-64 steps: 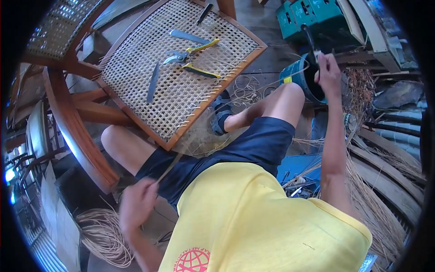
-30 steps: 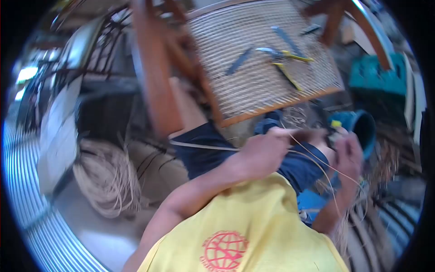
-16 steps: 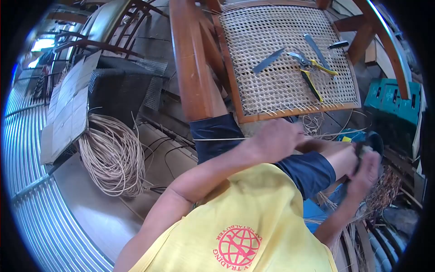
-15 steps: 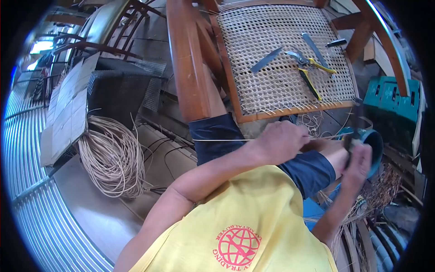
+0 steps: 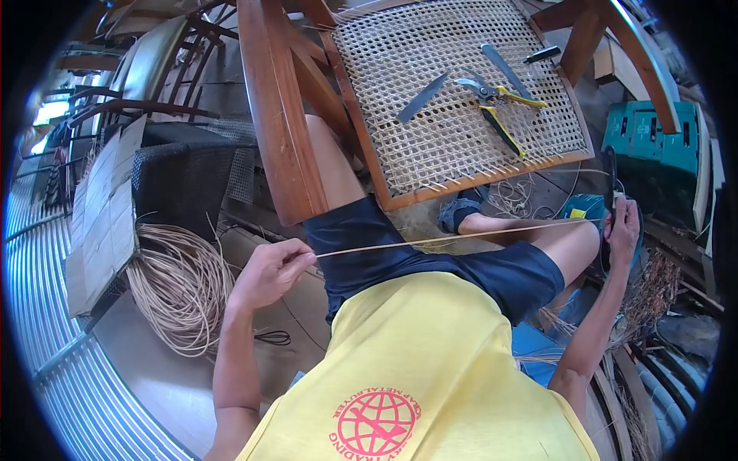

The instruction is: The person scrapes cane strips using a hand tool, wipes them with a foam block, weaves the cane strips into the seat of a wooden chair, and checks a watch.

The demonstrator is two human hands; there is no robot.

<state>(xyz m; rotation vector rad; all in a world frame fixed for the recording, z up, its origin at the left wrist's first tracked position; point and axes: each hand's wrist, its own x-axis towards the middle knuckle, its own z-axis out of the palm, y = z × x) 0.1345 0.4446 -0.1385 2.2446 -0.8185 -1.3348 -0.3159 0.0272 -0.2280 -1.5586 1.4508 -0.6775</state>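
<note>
My left hand point(image 5: 269, 270), out to the left of my lap, pinches one end of a thin tan cane strip point(image 5: 430, 241). The strip stretches nearly straight across my thighs to my right hand point(image 5: 623, 229). Closed fingers there grip a dark, narrow tool that looks like a knife point(image 5: 611, 165), pointing upward; the strip's far end meets it, and whether the fingers pinch the strip too is hidden. Ahead, a woven cane seat point(image 5: 415, 69) in a wooden frame bears yellow-handled pruning shears point(image 5: 500, 127), two flat blades point(image 5: 423, 97) and a black-handled tool point(image 5: 543, 54).
A large coil of cane point(image 5: 181, 288) hangs from a cardboard box point(image 5: 104, 215) at left. A wooden chair part point(image 5: 280, 115) crosses my left leg. Green case point(image 5: 653, 138) at right; cane scraps point(image 5: 513, 196) lie beyond my right leg. Corrugated metal point(image 5: 100, 384) lines the left side.
My left hand has swung from beside the right knee far to the left, drawing the strip out. My right hand has risen slightly with the knife. The view has shifted a little.
</note>
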